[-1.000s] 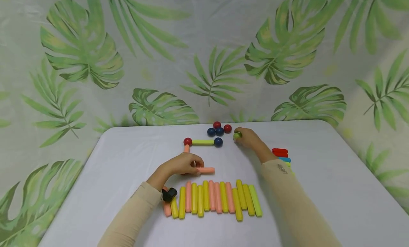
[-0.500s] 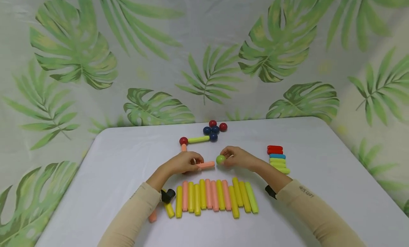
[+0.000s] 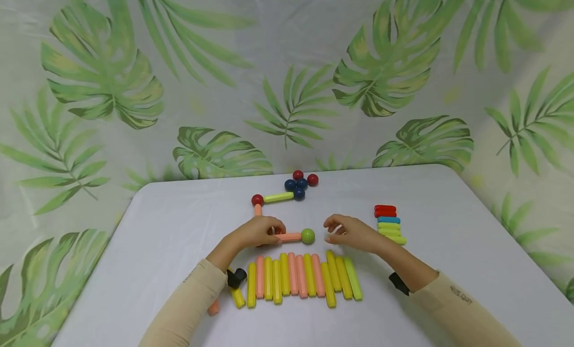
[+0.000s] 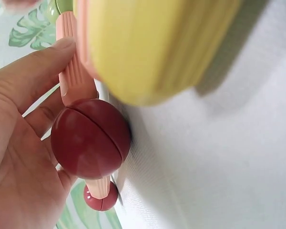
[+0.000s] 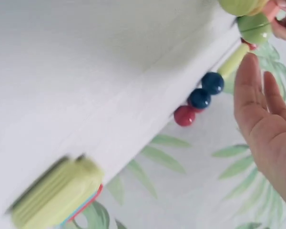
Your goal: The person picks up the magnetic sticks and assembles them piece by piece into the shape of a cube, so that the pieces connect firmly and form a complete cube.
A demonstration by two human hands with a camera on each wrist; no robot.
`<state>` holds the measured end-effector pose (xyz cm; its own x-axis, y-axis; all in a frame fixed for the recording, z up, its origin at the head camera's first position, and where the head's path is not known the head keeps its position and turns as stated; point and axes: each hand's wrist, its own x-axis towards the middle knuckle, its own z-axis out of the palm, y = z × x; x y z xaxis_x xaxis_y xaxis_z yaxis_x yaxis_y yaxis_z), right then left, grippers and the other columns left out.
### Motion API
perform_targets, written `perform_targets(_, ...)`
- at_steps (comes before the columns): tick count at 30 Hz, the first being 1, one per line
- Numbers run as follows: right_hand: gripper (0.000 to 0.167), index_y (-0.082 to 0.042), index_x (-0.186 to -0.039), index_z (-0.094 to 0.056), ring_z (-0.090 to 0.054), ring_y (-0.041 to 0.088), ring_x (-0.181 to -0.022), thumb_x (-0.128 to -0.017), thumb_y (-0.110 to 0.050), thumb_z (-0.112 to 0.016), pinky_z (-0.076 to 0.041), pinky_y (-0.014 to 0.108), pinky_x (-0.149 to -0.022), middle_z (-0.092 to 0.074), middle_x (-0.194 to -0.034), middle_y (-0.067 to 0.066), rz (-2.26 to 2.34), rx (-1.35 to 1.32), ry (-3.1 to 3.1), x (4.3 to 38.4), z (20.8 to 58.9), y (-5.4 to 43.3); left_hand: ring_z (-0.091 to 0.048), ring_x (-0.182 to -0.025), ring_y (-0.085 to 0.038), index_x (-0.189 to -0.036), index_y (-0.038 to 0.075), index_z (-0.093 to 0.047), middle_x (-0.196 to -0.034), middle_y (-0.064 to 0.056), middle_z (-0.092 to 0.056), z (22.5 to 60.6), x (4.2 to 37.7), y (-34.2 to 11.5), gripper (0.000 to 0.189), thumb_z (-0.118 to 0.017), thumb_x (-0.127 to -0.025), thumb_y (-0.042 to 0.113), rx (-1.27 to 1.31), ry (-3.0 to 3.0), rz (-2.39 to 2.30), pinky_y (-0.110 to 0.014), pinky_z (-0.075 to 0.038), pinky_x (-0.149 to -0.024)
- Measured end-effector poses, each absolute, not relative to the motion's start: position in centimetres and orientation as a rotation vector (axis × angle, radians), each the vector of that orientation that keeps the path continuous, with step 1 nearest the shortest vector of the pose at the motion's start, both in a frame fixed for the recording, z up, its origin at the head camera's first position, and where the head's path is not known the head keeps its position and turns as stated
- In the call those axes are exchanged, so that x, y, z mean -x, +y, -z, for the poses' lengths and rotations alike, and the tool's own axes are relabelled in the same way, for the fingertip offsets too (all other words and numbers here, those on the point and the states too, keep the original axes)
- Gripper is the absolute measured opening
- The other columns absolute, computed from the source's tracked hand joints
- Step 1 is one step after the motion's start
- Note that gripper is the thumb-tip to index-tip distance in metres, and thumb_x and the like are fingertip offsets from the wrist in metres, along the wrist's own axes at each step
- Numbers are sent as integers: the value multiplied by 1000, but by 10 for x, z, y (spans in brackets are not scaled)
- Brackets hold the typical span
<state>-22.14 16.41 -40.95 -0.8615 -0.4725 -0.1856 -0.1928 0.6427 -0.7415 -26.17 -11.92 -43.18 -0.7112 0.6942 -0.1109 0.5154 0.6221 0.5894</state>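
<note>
The tabletop (image 3: pixel 466 282) is white, the cloth (image 3: pixel 233 53) past its far edge pale with green leaves. Near that edge I see dark-red balls (image 3: pixel 313 179) and navy balls (image 3: pixel 290 185) — farther in, a pink stick (image 3: pixel 290 237) with a light-green ball (image 3: pixel 308 236). Toward the near edge, a row of sticks (image 3: pixel 276 281) mixes yellow, pink, one lime; toward the right edge, red bars (image 3: pixel 385 214), blue, lime.

Glossy red ball (image 4: pixel 86 143), ridged stick (image 4: pixel 79 74)

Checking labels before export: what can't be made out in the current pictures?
Head: left end of held pink stick and most of near red ball, behind left hand.
Head: upper part of leftmost pink stick, behind left sleeve.
Left wrist: top of yellow stick, cut off by frame edge; blurred.
Right wrist: most of blue stick, behind blurred lime sticks.
</note>
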Motion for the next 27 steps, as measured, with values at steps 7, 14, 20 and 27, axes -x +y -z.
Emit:
perform_targets(7,34,-8,-106,-51,-46,14,-58,-80,-21,-68,-39,27,-53,-51,-69,0,749,341,2604,170,417,188,-51,-73,-11,-102,13,-63,-84,7,-57,431,262,-118,21,-66,-82,19,-934,2504,-768,-25,-44,-67)
perform_targets(14,33,-3,-102,-52,-42,12,-47,-78,-20,-67,-32,23,-45,-47,-58,2,578,258,2688,156,421,177,-52,-74,-13,-103,12,-62,-84,5,-57,426,262,-115,22,-66,-83,17,-891,2469,-782,-25,-45,-67)
perform_targets(20,35,-5,-110,-48,-49,17,-52,-82,-17,-65,-43,27,-50,-52,-66,4,778,252,2654,188,409,182,-51,-78,-12,-106,11,-62,-90,5,-57,426,260,-111,23,-65,-84,17,-898,2481,-760,-25,-44,-71)
perform_targets(27,43,-6,-123,-38,-61,24,-68,-89,-21,-58,-52,34,-63,-61,-84,11,1466,272,2463,253,410,167,-50,-75,-12,-102,11,-62,-88,4,-57,426,259,-112,18,-64,-84,14,-931,2503,-758,-26,-44,-68)
